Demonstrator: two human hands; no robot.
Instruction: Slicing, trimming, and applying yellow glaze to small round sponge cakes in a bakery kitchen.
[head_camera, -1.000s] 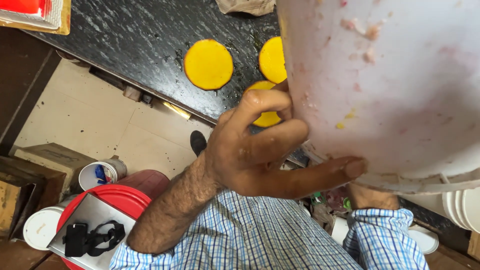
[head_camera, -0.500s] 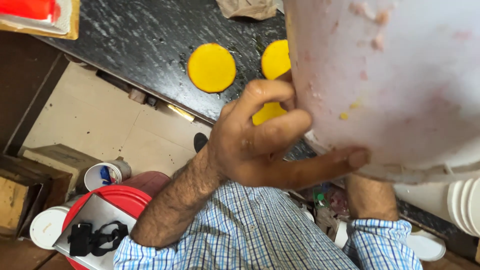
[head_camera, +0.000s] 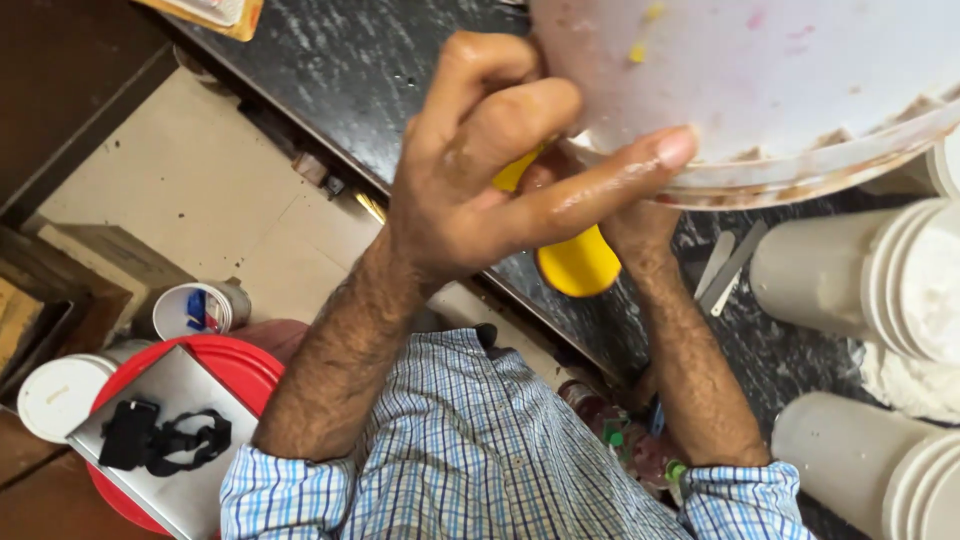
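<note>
1. Head view, the grip: my left hand (head_camera: 470, 190) is up against the white bucket (head_camera: 760, 80). One wet finger is stretched flat along the soiled rim, and the other fingers are curled and pressed to the wall just above it. I read this as a grip closed on the rim edge, not a spread hand.
2. Head view, the other hand: my right hand (head_camera: 640, 225) is just beyond the left, under the bucket. The rim and the left hand hide its fingers, so I cannot tell how it is gripping.
3. Head view, around the grip: the bucket is tipped, off the dark worktop (head_camera: 380, 70), and smeared inside with pink and yellow flecks. A yellow disc (head_camera: 578, 265) shows just below the grip. Stacked white tubs (head_camera: 840, 290) stand well off to the right of it.
4. Step in hand, as I judge it: holding the tilted bucket by its rim with both hands.
5. What a further move calls for, in my judgement: firm pressure from the wet finger on the slick rim, and support from underneath.
</note>
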